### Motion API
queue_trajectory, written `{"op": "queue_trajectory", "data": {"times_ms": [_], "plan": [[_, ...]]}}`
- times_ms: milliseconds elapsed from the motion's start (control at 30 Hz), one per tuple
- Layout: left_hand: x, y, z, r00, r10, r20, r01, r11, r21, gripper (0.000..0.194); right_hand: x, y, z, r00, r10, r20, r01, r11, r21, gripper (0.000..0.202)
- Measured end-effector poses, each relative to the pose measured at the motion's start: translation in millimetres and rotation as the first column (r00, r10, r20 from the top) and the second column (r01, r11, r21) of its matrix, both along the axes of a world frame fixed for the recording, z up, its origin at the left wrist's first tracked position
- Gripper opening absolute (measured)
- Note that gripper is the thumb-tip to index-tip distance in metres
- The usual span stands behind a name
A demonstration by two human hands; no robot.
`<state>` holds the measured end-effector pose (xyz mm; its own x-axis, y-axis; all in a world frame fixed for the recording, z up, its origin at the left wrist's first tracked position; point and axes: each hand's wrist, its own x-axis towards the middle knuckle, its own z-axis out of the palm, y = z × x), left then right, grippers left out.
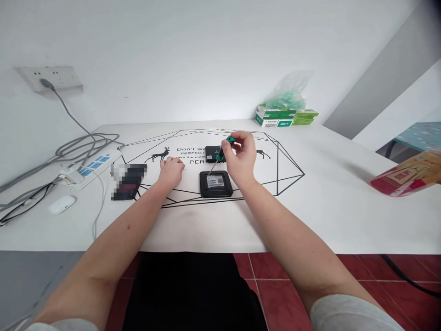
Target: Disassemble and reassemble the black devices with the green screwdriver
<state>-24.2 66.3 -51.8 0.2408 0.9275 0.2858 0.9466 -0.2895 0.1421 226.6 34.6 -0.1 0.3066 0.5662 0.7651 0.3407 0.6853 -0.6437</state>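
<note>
My right hand [241, 158] grips a screwdriver [221, 155] by its green and black handle. The thin shaft slants down to the left, its tip at the upper left corner of a black hard drive case [203, 186] lying flat. A drive with a white label [215, 181] shows inside the case. Behind the case lies a black cover [210, 151], partly hidden by the screwdriver and my right hand. My left hand [172, 171] rests on the mat left of the case, fingers curled together. A tiny speck shows by its fingertips, too small to name.
At left are a power strip [103, 162] with cables, a blurred-out dark phone-like object [129, 182], a white earbud case [62, 204] and glasses [29, 202]. Green and white boxes [275, 115] under a plastic bag [289, 92] stand at the back. A red and yellow packet [403, 177] is at right.
</note>
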Motion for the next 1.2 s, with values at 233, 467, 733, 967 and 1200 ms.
{"op": "queue_trajectory", "data": {"times_ms": [233, 467, 733, 967, 1200], "plan": [[-9.4, -2.2, 8.2, 0.970, 0.244, 0.013, -0.244, 0.970, 0.020, 0.033, 26.7, 14.1, 7.4, 0.985, -0.134, 0.106, 0.148, 0.981, -0.128, 0.017], [-15.0, -1.5, 9.4, 0.918, 0.394, 0.055, -0.386, 0.916, -0.113, 0.026, 65.5, 37.7, -0.7, 0.812, -0.057, 0.581, 0.430, 0.732, -0.529, 0.022], [-11.5, -3.3, 17.7, 0.908, 0.384, 0.168, -0.377, 0.923, -0.076, 0.023, 72.4, 43.7, -21.2, 0.690, 0.159, 0.706, 0.554, 0.512, -0.656, 0.026], [-5.3, -4.3, 23.2, 0.689, 0.266, 0.674, -0.304, 0.950, -0.064, 0.007, 62.5, 30.5, -8.7, 0.630, 0.213, 0.746, 0.548, 0.559, -0.623, 0.034], [6.3, 1.7, 18.5, 0.114, 0.322, 0.940, -0.146, 0.941, -0.305, 0.016, 50.7, 2.3, 12.3, 0.303, 0.812, 0.499, 0.074, 0.502, -0.862, 0.112]]}}
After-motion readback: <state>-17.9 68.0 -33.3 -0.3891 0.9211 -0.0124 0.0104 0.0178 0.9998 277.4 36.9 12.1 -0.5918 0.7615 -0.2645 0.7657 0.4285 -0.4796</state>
